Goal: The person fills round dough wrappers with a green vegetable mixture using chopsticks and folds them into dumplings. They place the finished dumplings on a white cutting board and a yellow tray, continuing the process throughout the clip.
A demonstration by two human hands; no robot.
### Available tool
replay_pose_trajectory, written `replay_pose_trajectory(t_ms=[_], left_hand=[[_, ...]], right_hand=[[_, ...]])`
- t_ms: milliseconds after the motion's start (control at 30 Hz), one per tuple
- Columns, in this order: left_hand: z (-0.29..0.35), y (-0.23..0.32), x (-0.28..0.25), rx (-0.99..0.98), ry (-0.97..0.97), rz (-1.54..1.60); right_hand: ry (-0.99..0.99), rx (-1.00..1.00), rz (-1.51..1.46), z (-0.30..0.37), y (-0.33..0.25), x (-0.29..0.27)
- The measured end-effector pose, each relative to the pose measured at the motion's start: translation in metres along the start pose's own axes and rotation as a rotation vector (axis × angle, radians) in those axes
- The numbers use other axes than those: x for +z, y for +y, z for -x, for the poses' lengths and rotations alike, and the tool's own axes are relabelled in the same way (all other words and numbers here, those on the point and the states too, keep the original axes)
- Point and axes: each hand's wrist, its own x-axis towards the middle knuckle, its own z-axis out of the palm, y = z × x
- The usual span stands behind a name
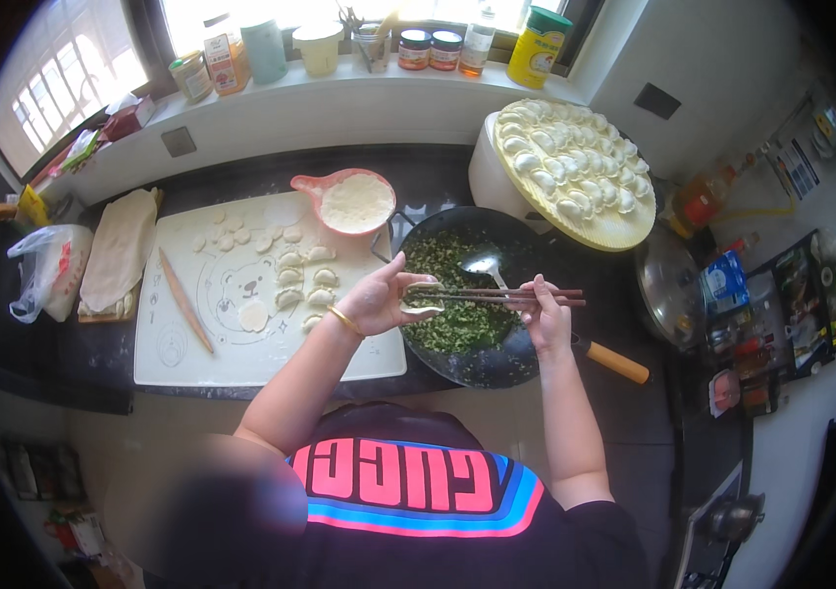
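Observation:
My left hand [375,298], with a gold bangle at its wrist, cups a pale dumpling wrapper [424,310] above the left part of a dark wok [522,365]. Brown chopsticks [482,294] are gripped in my right hand [544,316], over the wok's right side. Their tips reach into the wrapper, where some green filling shows. Chopped green filling [457,329] lies in the wok with a metal spoon [484,266] in it. Left of the wok, several folded dumplings [321,276] and a flat wrapper [253,315] rest on a white mat [168,358].
A rolling pin [185,299] and small dough pieces [227,239] share the mat. Behind it stands a pink bowl of flour [312,185]. A round tray [624,232] full of dumplings is at back right. The wok's wooden handle [617,362] points right. Jars [414,51] line the windowsill.

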Motion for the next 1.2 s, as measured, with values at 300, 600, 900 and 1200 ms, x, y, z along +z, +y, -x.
replay_pose_trajectory(t_ms=[300, 600, 900, 1200], left_hand=[[-0.006, -0.001, -0.016, 0.04, 0.08, -0.06], [-0.007, -0.005, -0.028, 0.038, 0.022, -0.019], [-0.002, -0.015, -0.006, 0.023, -0.047, 0.021], [0.008, -0.021, 0.013, 0.146, -0.131, -0.412]], right_hand=[[-0.023, -0.15, 0.043, 0.011, -0.002, 0.001], [-0.617, -0.856, 1.445, 0.045, 0.039, 0.01], [-0.41, -0.741, 1.084, 0.048, 0.013, 0.068], [-0.258, -0.777, 0.909, 0.036, 0.015, 0.084]])
